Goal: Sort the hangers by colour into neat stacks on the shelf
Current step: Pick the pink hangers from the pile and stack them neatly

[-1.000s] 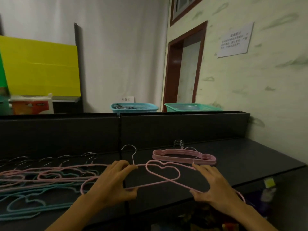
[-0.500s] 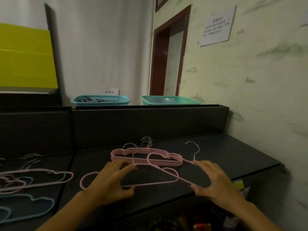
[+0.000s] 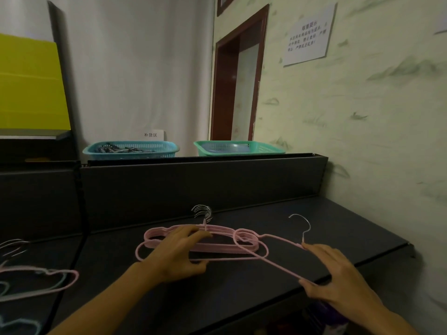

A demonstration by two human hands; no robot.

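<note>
A neat stack of pink hangers [image 3: 225, 246] lies on the dark shelf [image 3: 338, 223], its metal hooks [image 3: 202, 211] pointing to the back panel. My left hand [image 3: 177, 255] grips one pink hanger [image 3: 145, 250] and holds it over the stack. My right hand [image 3: 338, 279] holds a second pink hanger [image 3: 278, 259] by its frame, thumb below and fingers above; its hook [image 3: 301, 223] points up to the right of the stack. More pink and blue hangers [image 3: 41, 284] lie mixed at the far left.
A blue basket [image 3: 130, 149] and a green basket [image 3: 239, 147] stand on the ledge behind the shelf's back panel. A wall with a paper notice runs along the right. A yellow board stands at the upper left. The shelf's front edge is near my wrists.
Both hands have carried their pink hangers to the right and farther back, so the left one now lies over the pink stack. The camera has turned right; the mixed pile slid to the left edge.
</note>
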